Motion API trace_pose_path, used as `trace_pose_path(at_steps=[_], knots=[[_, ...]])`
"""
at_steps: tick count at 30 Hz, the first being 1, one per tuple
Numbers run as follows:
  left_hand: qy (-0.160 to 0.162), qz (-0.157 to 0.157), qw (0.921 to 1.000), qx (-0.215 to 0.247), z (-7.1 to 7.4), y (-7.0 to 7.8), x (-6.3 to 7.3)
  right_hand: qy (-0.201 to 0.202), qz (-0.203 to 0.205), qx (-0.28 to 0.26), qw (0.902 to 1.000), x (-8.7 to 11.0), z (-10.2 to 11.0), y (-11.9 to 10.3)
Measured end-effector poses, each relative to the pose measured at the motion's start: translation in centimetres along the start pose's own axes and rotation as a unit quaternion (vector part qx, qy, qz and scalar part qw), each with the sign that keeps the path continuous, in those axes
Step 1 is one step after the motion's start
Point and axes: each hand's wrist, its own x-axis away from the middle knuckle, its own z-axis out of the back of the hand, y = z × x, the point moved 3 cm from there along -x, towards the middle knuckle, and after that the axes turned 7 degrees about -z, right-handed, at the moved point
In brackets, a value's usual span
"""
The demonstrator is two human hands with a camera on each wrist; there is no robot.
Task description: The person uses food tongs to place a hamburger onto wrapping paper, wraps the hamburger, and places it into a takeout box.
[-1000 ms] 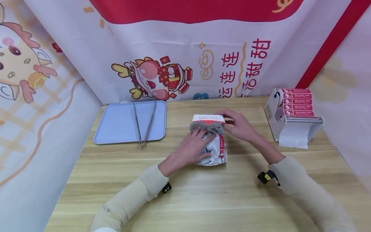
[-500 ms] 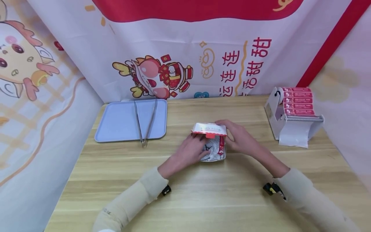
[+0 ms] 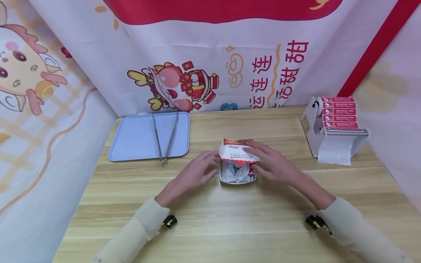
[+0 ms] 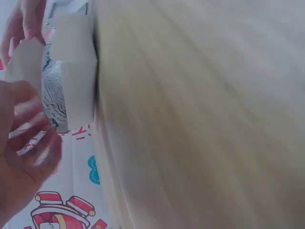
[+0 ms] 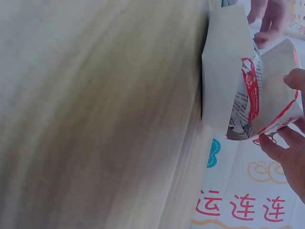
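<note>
In the head view a red-and-white paper burger box (image 3: 238, 153) stands mid-table, its lid partly lowered. Inside it lies a bundle in printed paper (image 3: 234, 172), closed with a red label strip (image 5: 250, 88); the lid covers its far part. My right hand (image 3: 276, 162) lies over the lid's right side with fingers fairly straight, and the thumb sits lower, near its front edge. Beside the box's left side is my left hand (image 3: 195, 171), fingers loosely bent and holding nothing. Whether its fingertips touch the box is hard to tell.
At the back left, a pale blue tray (image 3: 131, 140) carries metal tongs (image 3: 169, 144) whose joined end sticks out over its front edge. A white label dispenser (image 3: 310, 126) with a roll of red labels stands back right. A printed cloth (image 3: 210, 47) hangs behind the table.
The lid has come forward and down over the wrapped bundle. My left hand has left the bundle and moved left; my right hand has stayed with the lid.
</note>
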Motion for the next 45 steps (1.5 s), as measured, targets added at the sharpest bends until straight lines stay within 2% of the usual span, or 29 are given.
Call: trace_pose_path(at_steps=[3, 5, 7, 10, 14, 17, 20, 23, 26, 31, 35, 41, 45], knots=[[0.030, 0.046, 0.9971, 0.053, 0.3, -0.2, -0.6, 0.002, -0.009, 0.003, 1.0000, 0.2, -0.3, -0.2], [0.037, 0.051, 0.9961, 0.061, 0.5, -0.2, -1.1, 0.008, -0.008, 0.005, 0.9999, 0.2, -0.5, -0.2], [0.031, 0.041, 0.9977, 0.044, 0.7, 0.1, -1.5, 0.011, -0.002, 0.009, 0.9999, 0.3, -0.7, -0.3], [-0.005, 0.001, 1.0000, 0.002, 0.6, 0.6, -2.2, 0.012, 0.011, 0.010, 0.9998, 0.3, -0.9, -0.4], [-0.069, -0.047, 0.9961, -0.029, 0.1, 1.2, -3.1, 0.006, 0.017, 0.004, 0.9998, 0.4, -1.3, -0.5], [-0.103, -0.054, 0.9926, -0.034, -0.4, 1.4, -3.3, -0.005, 0.021, 0.012, 0.9997, 0.4, -1.8, -0.6], [-0.115, -0.057, 0.9910, -0.035, -0.6, 1.5, -3.2, -0.018, 0.023, 0.039, 0.9988, 0.4, -2.4, -0.7], [-0.115, -0.069, 0.9902, -0.042, -0.7, 1.4, -3.1, -0.025, 0.012, 0.056, 0.9981, 0.3, -2.7, -0.8], [-0.113, -0.075, 0.9900, -0.041, -0.8, 1.3, -3.1, -0.022, -0.004, 0.049, 0.9985, 0.1, -2.8, -0.7], [-0.102, -0.068, 0.9924, -0.017, -0.9, 1.0, -3.3, -0.011, -0.026, -0.012, 0.9995, -0.3, -2.5, -0.3], [-0.090, -0.057, 0.9944, -0.002, -0.8, 0.8, -3.7, -0.027, -0.049, -0.068, 0.9961, -1.0, -2.3, 0.6], [-0.080, -0.020, 0.9964, 0.019, -1.0, 0.3, -3.8, -0.062, -0.092, -0.103, 0.9885, -2.2, -2.5, 1.9], [-0.046, 0.028, 0.9957, 0.075, -1.4, -0.3, -3.8, -0.077, -0.090, -0.095, 0.9885, -2.7, -2.9, 2.0]])
